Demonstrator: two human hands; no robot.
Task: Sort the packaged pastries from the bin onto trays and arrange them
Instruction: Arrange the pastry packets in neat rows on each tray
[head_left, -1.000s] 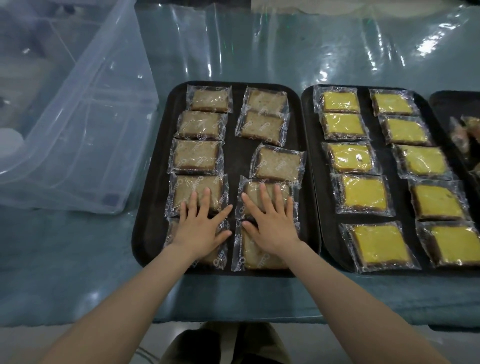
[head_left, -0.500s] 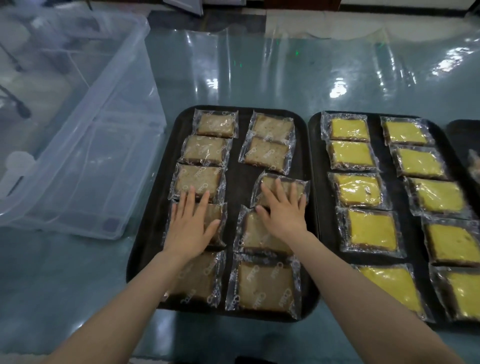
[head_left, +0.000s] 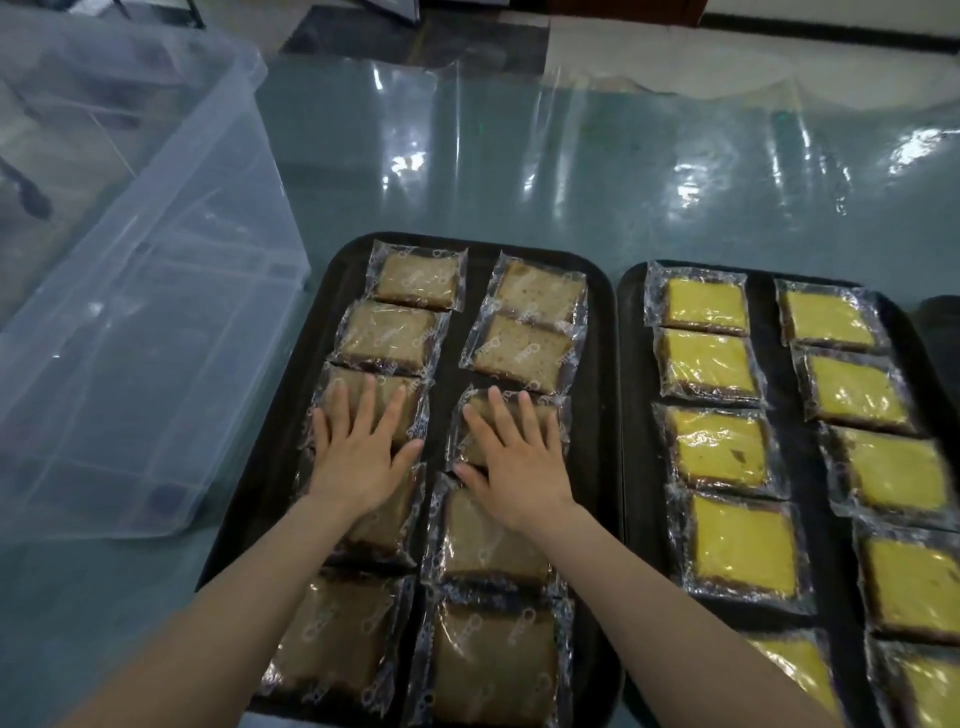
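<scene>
Your two arms reach out over the near end of the dark tray (head_left: 597, 467) — the one with the brown cakes in clear wrappers. Closest to you lie two big brown cakes, one in each row. A little farther up, your left hand (head_left: 358, 457) lies flat on the third brown cake in the left row (head_left: 410, 395). Your right hand (head_left: 517, 467) lies flat on the third brown cake in the right row (head_left: 545, 410). Both hands are spread out with straight fingers. They press down and grab nothing.

It looks like you are tidying the rows. Push softly, so the cakes do not get squashed. Slide each pack until it sits straight in its row and just beside the next one. The wrappers look slippery, so go slow.

Past your hands, two more brown cakes sit in each row. To the right is a second tray (head_left: 636, 395) with yellow cakes (head_left: 719, 452) in two rows. To the left the clear bin (head_left: 156, 312) sits on the worktop (head_left: 519, 171) — you cannot see any cakes left in it.
</scene>
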